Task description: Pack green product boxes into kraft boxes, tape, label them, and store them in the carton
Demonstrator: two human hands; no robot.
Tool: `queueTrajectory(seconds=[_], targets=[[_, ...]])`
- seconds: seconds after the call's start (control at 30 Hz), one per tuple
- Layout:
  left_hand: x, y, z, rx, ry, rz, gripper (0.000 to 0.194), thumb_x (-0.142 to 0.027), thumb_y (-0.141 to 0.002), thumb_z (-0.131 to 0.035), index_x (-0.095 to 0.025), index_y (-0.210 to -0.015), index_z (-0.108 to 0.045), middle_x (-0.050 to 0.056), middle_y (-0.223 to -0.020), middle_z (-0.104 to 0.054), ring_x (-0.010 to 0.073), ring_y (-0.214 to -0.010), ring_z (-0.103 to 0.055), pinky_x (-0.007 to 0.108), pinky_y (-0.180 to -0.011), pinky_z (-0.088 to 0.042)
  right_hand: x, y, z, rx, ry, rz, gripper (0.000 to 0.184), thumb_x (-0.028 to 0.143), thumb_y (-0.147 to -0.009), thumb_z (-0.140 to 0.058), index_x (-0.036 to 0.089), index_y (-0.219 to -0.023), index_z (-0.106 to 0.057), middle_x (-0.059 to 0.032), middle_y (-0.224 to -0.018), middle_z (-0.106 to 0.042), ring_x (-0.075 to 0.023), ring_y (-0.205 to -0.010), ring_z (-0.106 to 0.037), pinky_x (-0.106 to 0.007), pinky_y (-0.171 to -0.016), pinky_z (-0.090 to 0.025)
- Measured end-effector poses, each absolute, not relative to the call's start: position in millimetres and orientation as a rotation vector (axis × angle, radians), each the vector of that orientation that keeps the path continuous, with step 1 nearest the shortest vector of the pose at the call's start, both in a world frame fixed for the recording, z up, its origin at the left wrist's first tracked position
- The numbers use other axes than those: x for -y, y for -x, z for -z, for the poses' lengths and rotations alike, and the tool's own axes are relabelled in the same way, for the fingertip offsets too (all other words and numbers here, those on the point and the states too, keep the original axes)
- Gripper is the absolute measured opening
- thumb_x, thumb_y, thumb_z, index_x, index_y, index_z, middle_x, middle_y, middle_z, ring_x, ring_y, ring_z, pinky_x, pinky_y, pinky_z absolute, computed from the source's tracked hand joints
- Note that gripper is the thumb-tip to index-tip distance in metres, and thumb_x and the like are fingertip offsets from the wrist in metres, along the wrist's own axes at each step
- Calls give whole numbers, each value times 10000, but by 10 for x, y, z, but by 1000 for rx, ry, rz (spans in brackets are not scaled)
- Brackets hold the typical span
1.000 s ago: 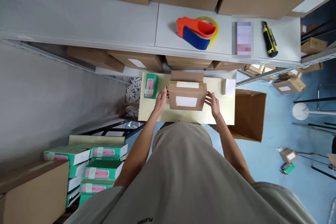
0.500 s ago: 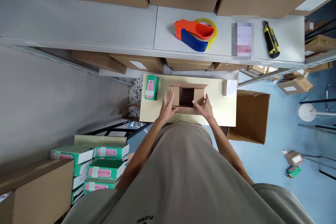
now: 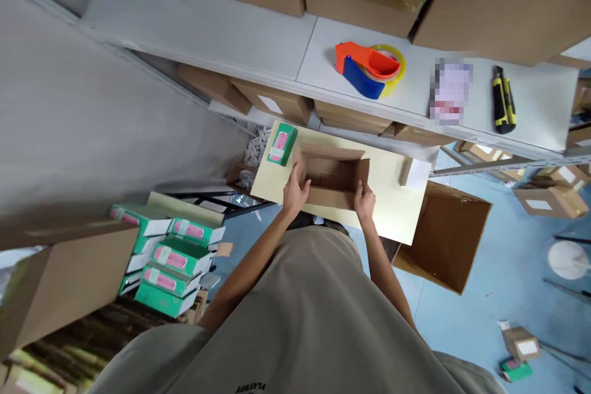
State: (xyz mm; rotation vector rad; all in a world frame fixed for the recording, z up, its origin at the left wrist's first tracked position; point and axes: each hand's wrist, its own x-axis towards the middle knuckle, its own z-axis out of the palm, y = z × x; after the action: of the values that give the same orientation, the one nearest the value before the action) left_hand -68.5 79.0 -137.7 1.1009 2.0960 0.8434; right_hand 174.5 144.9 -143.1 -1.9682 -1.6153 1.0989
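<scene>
A small brown cardboard box (image 3: 330, 198) stands on the pale yellow table (image 3: 390, 209), its flaps raised and its inside bare. My left hand (image 3: 295, 192) grips the left end of the box, thumb over the near edge. At the right end, my right hand (image 3: 364, 200) pinches the side flap, fingers curled round it. To the left of the box lies a green carton with a pink picture (image 3: 282, 144). A small white box (image 3: 415, 173) sits near the table's right end.
On the shelf (image 3: 258, 37) beyond are an orange and blue tape dispenser (image 3: 367, 68), a blurred-out flat item (image 3: 451, 91) and a yellow-black box cutter (image 3: 503, 100). A large open carton (image 3: 450, 234) stands right of the table. Green boxes (image 3: 175, 255) are stacked at lower left.
The box's side flaps, folded inward before, now stand up and the inside shows. Both hands have closed on the ends of the box. The whole view has tilted.
</scene>
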Motion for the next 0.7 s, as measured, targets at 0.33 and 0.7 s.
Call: queueTrajectory(seconds=[0.33, 0.7], targets=[[239, 529, 629, -2324, -1081, -1020, 641, -375, -1098, -582, -263, -1724, -500, 80, -1691, -619, 332, -1549, -616, 458, -1287, -522, -945, -1790, 898, 1738, 1832, -924, 836, 784, -1066, -299, 146, -980, -832, -274, -942, -833, -439, -905, -815, -487, -808, -582], [2507, 1144, 82, -2727, -599, -1328, 628, -403, -1123, -581, -304, -1735, -479, 50, -1719, -588, 362, -1445, -698, 491, -1171, -625, 502, -355, 246, 1985, 1336, -1094, 748, 757, -1046, -472, 109, -1152, -831, -271, -1139, -850, -460, -1164, -811, -541, -976, -612]])
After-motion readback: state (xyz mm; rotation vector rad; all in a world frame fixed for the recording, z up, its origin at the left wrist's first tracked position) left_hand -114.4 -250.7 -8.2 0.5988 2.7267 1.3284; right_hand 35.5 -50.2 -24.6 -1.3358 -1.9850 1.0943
